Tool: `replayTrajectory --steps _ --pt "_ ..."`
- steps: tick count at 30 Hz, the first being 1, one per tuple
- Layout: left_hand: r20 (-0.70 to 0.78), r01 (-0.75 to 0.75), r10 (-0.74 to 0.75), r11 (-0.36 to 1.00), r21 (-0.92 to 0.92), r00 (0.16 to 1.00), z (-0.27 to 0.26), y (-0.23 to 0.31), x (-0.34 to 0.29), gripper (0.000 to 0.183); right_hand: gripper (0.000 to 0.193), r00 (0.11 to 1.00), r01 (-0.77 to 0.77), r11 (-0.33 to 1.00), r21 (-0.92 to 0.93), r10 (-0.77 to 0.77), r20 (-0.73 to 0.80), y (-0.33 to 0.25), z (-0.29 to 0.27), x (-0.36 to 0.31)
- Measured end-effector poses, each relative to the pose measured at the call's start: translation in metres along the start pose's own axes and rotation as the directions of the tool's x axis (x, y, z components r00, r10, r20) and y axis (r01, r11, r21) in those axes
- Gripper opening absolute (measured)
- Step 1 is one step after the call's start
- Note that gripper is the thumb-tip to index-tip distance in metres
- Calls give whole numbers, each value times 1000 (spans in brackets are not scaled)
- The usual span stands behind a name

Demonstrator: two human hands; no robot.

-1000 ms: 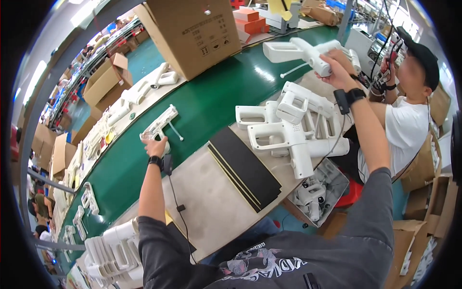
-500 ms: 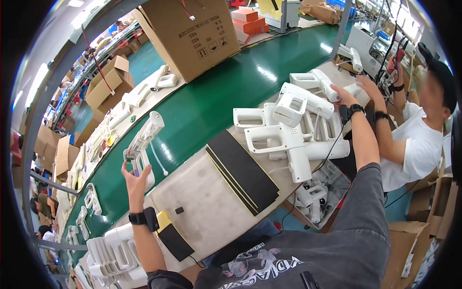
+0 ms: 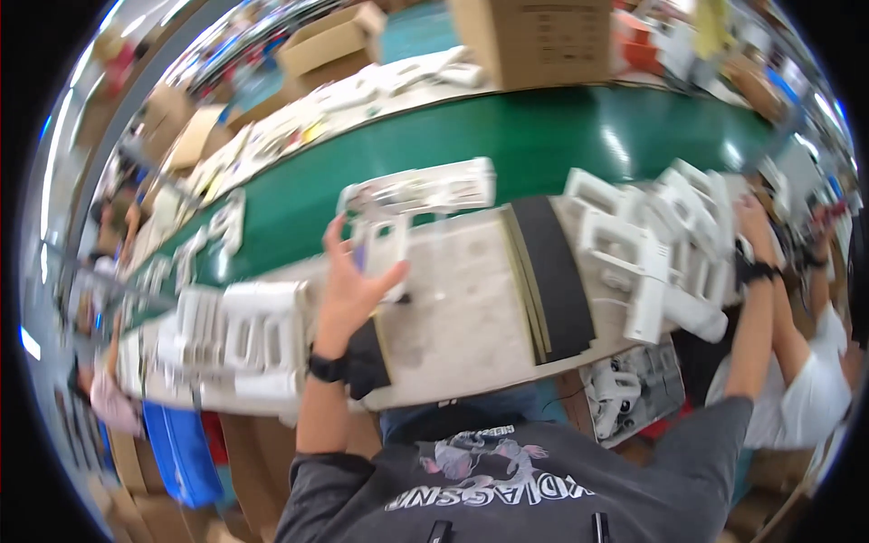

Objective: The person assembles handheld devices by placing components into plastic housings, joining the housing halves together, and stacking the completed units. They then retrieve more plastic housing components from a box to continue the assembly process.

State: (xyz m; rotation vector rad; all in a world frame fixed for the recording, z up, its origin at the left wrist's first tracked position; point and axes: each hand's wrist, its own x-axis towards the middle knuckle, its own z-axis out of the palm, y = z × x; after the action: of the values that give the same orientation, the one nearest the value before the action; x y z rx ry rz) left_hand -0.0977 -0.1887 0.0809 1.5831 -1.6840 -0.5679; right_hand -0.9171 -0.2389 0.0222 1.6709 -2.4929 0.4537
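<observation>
My left hand (image 3: 355, 288) has its thumb and fingers around the handle of a white gun-shaped housing (image 3: 444, 188). This housing is held level over the near edge of the green belt, its open inner side showing. At the right, my right hand (image 3: 749, 222) is at the far right end of a heap of white gun-shaped housings (image 3: 647, 253). Its fingers are smeared by motion and partly hidden, so what they touch is unclear. A stack of black sheets (image 3: 554, 281) with yellowish edges lies between the hands on the worktable (image 3: 457, 317).
A row of white housings (image 3: 240, 335) stands at the left of the table. Behind runs the green belt (image 3: 543, 127), with a large carton (image 3: 548, 45) beyond it. A bin of white parts (image 3: 634, 389) sits below the table's edge. A co-worker (image 3: 792, 380) is close at the right.
The view has swung left. The housing in my left hand has gone from steeply tilted to level. My right hand has left the housing it was touching and is at the heap's far right end.
</observation>
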Motion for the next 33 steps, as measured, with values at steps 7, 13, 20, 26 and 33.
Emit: replayTrajectory --steps 7,13,20,26,33 --pt "-32 193 -196 978 -75 980 29 -27 -96 110 30 865 248 505 827 -499 45 -316 -114 -198" --pt "-96 220 -219 975 9 971 7 -37 -137 110 15 811 64 539 840 -519 271 -436 -44 -280" --pt "-174 356 -365 931 -84 914 -46 -44 -157 108 31 517 581 572 579 -809 281 -549 63 -300" --pt "-235 276 -285 959 -70 929 -30 -65 -156 109 30 513 595 504 626 -838 187 -602 107 -323" --pt "-139 212 -216 976 -45 966 0 -60 -136 106 22 545 -221 446 867 -681 489 -489 45 -349"
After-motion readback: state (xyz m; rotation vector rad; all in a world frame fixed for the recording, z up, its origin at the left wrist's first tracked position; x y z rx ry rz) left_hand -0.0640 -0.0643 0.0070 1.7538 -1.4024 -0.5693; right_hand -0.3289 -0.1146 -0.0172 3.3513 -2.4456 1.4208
